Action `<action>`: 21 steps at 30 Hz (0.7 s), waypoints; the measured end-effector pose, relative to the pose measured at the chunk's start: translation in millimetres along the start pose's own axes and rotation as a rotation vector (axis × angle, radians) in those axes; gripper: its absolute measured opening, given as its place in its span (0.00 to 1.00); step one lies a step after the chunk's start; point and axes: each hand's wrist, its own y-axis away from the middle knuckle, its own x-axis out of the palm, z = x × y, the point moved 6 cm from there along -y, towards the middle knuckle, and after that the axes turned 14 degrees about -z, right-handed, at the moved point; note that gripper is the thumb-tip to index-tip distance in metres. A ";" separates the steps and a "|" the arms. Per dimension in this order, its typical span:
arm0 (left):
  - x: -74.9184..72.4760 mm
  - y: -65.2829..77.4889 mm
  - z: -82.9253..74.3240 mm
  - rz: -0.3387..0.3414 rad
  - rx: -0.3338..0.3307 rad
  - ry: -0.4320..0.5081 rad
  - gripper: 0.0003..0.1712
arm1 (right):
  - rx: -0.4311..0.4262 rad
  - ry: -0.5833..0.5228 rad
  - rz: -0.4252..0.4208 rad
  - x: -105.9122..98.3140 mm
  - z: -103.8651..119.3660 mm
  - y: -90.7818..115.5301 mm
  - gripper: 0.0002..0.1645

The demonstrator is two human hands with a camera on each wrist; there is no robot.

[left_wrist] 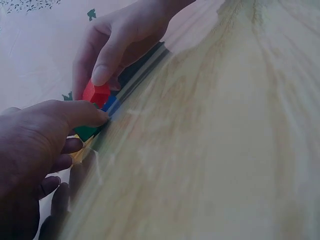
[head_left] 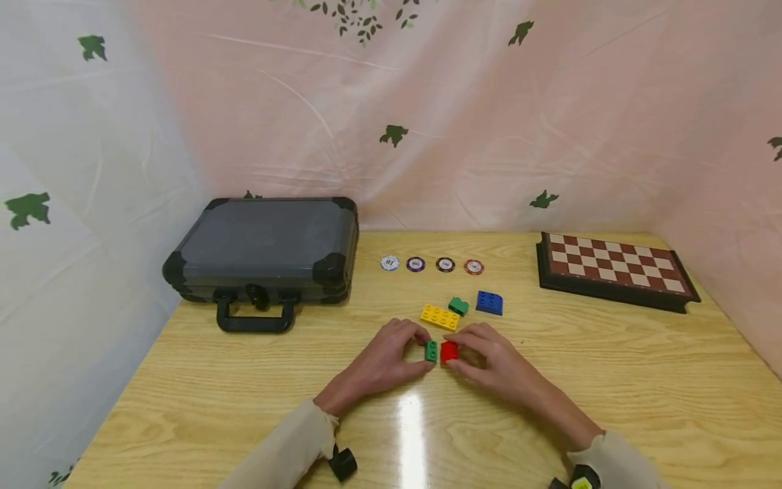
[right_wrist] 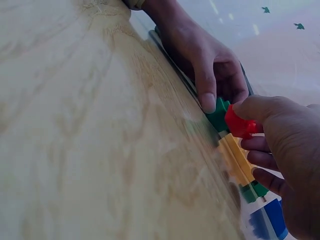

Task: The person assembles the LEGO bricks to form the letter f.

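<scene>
Between the thumb and fingers of my left hand [head_left: 391, 356] is a green toy brick [head_left: 431, 351] with studs on top. My right hand [head_left: 497, 360] pinches a red toy brick [head_left: 449, 352] just to its right, a narrow gap apart in the head view. Just beyond the hands lie a yellow brick [head_left: 440, 316], a smaller green brick [head_left: 458, 306] and a blue brick [head_left: 489, 303]. In the right wrist view, the red brick [right_wrist: 239, 121] shows beside the green one [right_wrist: 218, 116]. The left thumb partly hides the green brick [left_wrist: 86, 132] in the left wrist view.
A dark grey case [head_left: 263, 244] with a black handle stands at the back left of the wooden table [head_left: 244, 387]. Several poker chips [head_left: 445, 264] form a row near the back edge. A checkered board box [head_left: 617, 268] is at the back right, before a pink cloth [head_left: 452, 102].
</scene>
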 end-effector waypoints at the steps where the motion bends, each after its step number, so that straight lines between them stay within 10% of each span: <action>1: 0.5 -0.5 -0.4 -0.002 0.004 -0.005 0.18 | -0.005 0.001 -0.004 0.5 0.5 -0.4 0.21; 21: 2.4 -1.2 -4.5 0.011 0.030 -0.049 0.19 | 0.053 -0.017 0.002 5.5 3.6 -2.4 0.23</action>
